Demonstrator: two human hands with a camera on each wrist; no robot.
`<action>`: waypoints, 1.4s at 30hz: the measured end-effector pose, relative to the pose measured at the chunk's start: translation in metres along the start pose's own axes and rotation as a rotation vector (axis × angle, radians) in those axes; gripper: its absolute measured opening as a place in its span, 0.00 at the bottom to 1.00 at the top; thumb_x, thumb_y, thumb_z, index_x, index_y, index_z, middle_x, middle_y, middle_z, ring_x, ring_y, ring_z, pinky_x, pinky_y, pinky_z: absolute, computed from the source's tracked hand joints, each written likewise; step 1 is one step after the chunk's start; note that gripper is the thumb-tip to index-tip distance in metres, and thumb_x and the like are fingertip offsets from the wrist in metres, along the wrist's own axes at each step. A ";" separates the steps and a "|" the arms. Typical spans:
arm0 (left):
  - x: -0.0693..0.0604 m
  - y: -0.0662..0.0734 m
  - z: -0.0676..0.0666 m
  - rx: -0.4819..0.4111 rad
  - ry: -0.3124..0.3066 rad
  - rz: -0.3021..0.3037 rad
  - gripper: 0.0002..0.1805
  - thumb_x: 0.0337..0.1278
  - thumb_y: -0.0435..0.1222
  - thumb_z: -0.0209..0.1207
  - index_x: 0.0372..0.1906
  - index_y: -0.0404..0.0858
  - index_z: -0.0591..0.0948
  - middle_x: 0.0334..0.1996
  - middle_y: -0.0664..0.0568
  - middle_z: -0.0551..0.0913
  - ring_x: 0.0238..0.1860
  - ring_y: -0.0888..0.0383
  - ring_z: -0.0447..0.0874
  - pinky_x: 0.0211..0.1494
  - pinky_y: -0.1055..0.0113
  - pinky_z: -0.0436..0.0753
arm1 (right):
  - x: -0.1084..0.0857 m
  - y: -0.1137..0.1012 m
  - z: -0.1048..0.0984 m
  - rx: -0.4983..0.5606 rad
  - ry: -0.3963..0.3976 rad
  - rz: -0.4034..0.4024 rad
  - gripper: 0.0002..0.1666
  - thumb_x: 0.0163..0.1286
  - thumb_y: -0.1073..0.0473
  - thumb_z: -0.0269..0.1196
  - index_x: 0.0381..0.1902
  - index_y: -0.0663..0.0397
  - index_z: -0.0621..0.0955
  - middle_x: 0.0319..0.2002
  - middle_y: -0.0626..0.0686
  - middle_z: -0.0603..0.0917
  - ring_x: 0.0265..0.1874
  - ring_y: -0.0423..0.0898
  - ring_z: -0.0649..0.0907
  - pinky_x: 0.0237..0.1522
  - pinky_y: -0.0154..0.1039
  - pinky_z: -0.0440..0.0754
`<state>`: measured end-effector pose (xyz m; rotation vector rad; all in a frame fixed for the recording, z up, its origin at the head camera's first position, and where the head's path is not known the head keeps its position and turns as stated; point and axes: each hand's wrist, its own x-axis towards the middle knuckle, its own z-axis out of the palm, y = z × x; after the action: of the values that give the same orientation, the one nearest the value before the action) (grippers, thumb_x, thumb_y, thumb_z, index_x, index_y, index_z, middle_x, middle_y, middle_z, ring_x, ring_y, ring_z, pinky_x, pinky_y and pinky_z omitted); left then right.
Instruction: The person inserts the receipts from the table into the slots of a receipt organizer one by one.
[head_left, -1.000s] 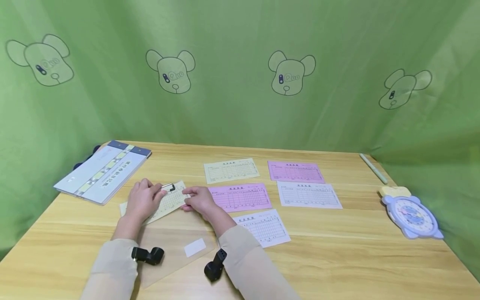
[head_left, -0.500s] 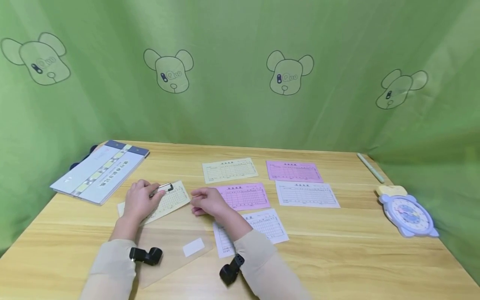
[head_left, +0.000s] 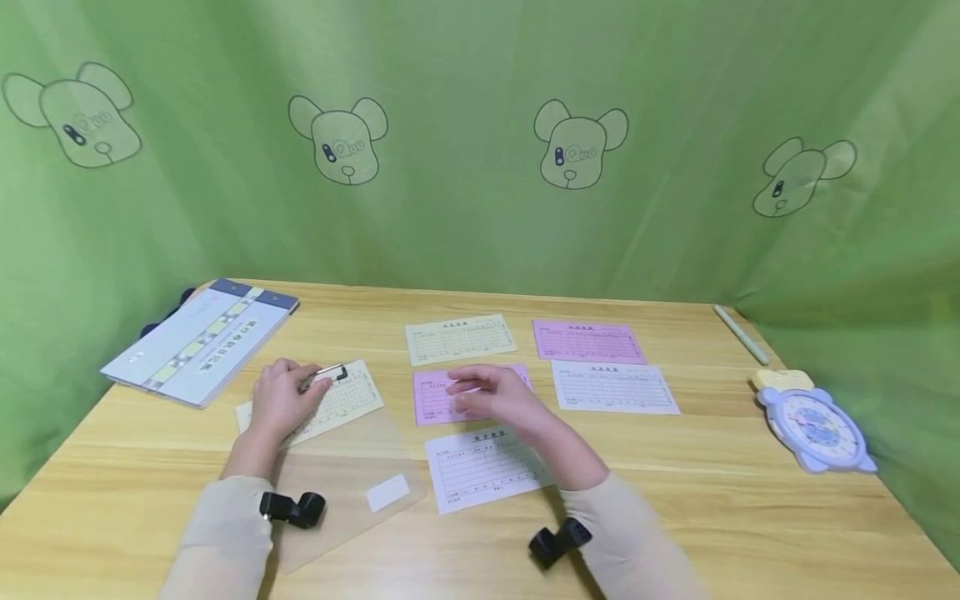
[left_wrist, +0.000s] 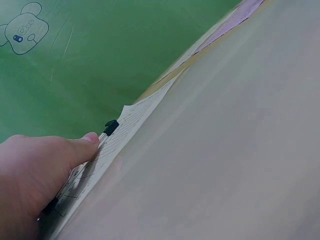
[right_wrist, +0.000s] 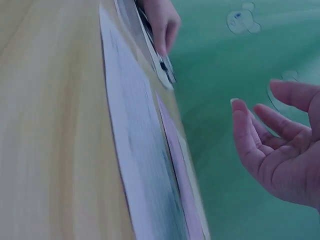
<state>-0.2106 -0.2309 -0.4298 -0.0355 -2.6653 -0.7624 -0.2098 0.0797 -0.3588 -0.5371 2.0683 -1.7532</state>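
A clear clipboard [head_left: 337, 500] with a white label lies at the front left of the table. My left hand [head_left: 281, 400] grips its metal clip [head_left: 330, 372], thumb on the wire; the other fingers are mostly hidden in the left wrist view. A pale yellow printed form [head_left: 356, 393] lies at the clip end, partly covered by that hand. My right hand [head_left: 495, 396] hovers over a pink form [head_left: 431, 400], partly hiding it. In the right wrist view its fingers [right_wrist: 245, 135] are loosely bent and hold nothing. A white form [head_left: 480, 471] lies nearer me.
Farther back lie another yellow form [head_left: 460, 337], a pink form [head_left: 588, 342] and a white form [head_left: 615, 387]. A grey-blue account book [head_left: 202, 342] sits left. On the right are a pale green stick [head_left: 741, 335] and a toy-like blue clock [head_left: 821, 429]. Green curtain [head_left: 465, 242] surrounds the table.
My right hand has let go of the yellow form's edge and moved right, over the pink form. The left hand has stayed on the clip.
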 end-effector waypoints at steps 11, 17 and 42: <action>0.001 0.001 0.000 -0.030 0.000 -0.024 0.22 0.50 0.44 0.56 0.45 0.31 0.77 0.34 0.41 0.69 0.35 0.47 0.62 0.39 0.54 0.58 | -0.039 0.012 -0.065 -0.097 0.073 0.024 0.26 0.56 0.66 0.59 0.53 0.67 0.68 0.44 0.63 0.74 0.42 0.57 0.75 0.42 0.42 0.72; 0.000 0.000 0.003 -0.042 -0.008 -0.027 0.22 0.50 0.43 0.56 0.45 0.31 0.76 0.34 0.41 0.69 0.35 0.47 0.62 0.39 0.54 0.58 | -0.058 0.029 -0.087 -0.129 0.084 0.068 0.27 0.55 0.67 0.59 0.53 0.69 0.67 0.45 0.66 0.73 0.41 0.57 0.74 0.40 0.41 0.73; 0.001 0.001 -0.001 -0.058 -0.041 -0.058 0.22 0.51 0.44 0.56 0.46 0.32 0.76 0.34 0.42 0.68 0.34 0.48 0.61 0.38 0.55 0.57 | -0.068 0.062 -0.089 -0.712 0.052 -0.068 0.29 0.45 0.60 0.68 0.46 0.64 0.73 0.27 0.51 0.67 0.25 0.45 0.66 0.26 0.33 0.65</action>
<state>-0.2112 -0.2307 -0.4281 0.0111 -2.6929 -0.8667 -0.2001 0.1995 -0.4037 -0.7608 2.7193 -1.0178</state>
